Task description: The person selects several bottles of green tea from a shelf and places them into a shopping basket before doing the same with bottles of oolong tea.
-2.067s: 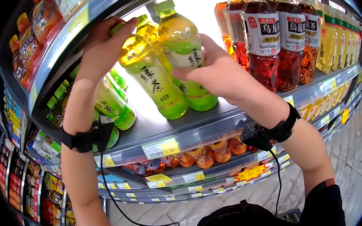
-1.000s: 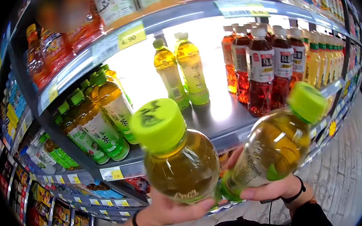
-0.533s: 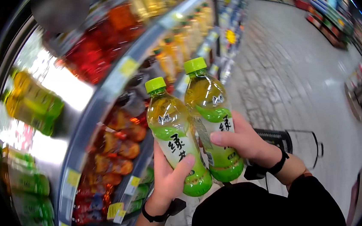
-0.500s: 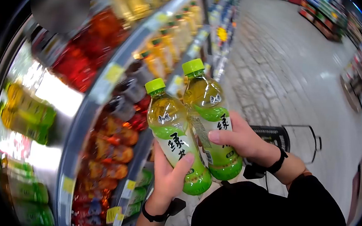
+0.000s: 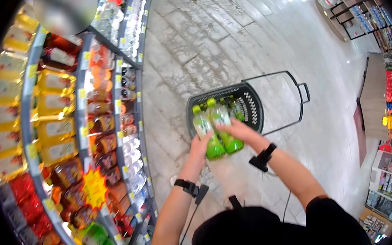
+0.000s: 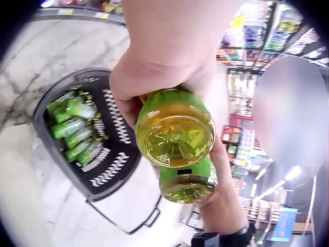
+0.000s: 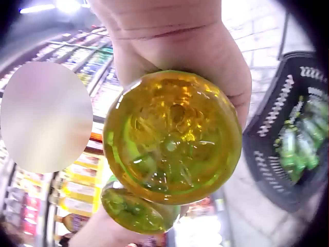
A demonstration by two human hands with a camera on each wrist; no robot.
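Observation:
In the head view my left hand (image 5: 198, 147) grips one green tea bottle (image 5: 208, 135), and my right hand (image 5: 244, 130) grips another bottle (image 5: 226, 125) beside it. Both bottles tilt with their green caps away from me, over the near edge of a black basket (image 5: 258, 110). Inside the basket lie several green bottles, best seen in the left wrist view (image 6: 77, 134). That view shows the base of the left bottle (image 6: 176, 135) in my left hand (image 6: 159, 67). The right wrist view shows the base of the right bottle (image 7: 172, 139) under my right hand (image 7: 190, 54).
Shelves of drinks (image 5: 57, 110) run along the left side. The basket stands on the pale tiled floor (image 5: 185, 28), its handle (image 5: 303, 92) folded out to the right. Farther right are a wooden counter (image 5: 377, 101) and more store shelves.
The view has turned from the shelf to the floor and basket. Both hands still grip the bottles, which have moved from close to my body out toward the basket.

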